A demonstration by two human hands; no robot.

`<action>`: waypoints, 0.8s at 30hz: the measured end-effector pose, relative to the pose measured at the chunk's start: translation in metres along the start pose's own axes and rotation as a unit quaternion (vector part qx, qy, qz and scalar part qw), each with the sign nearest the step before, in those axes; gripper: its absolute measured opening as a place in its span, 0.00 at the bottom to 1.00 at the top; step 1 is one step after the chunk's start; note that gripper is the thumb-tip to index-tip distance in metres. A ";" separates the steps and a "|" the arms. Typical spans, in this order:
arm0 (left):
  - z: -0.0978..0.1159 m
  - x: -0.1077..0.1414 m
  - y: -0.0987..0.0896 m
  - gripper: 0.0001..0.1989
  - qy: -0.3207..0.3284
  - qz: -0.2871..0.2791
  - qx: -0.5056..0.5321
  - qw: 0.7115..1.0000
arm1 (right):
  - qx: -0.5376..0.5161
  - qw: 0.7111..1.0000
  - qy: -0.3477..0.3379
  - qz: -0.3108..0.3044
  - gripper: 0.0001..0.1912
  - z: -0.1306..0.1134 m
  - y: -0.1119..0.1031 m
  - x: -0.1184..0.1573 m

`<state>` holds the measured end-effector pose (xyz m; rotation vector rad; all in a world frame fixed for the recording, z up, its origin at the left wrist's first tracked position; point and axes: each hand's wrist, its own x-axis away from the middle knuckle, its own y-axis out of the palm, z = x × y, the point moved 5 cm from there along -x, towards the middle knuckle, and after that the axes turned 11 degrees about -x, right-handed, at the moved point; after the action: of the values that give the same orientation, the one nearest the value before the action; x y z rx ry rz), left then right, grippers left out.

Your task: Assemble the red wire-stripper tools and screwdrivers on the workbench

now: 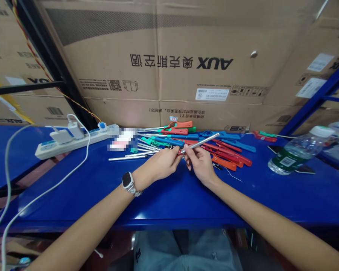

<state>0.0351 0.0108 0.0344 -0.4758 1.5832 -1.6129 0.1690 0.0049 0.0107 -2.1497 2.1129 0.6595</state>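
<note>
A silver metal tube (205, 141) slants up to the right between my two hands, above the blue table. My left hand (164, 162), with a watch (128, 181) on its wrist, is closed around the tube's lower end, where a bit of red shows. The fingers of my right hand (199, 162) pinch the tube near its middle. Behind both hands lies a pile of long-nosed lighters with red handles (228, 153), blue handles (238, 144) and orange handles (225, 162). Their metal tubes (130, 155) point left.
A white power strip (76, 141) with plugs and cables lies at the left of the blue table (214, 207). To the right stand a water bottle (295, 154) and a dark phone (305, 170) behind it. Cardboard (172, 37) walls the back; blue metal posts flank the right.
</note>
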 end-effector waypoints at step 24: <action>0.001 0.005 -0.003 0.15 -0.017 -0.025 -0.031 0.999 | -0.074 0.997 0.007 -0.015 0.23 -0.003 0.006 -0.002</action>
<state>0.0317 0.0065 0.0362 -0.5759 1.6109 -1.5882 0.1638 0.0057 0.0160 -2.2609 2.0974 0.8238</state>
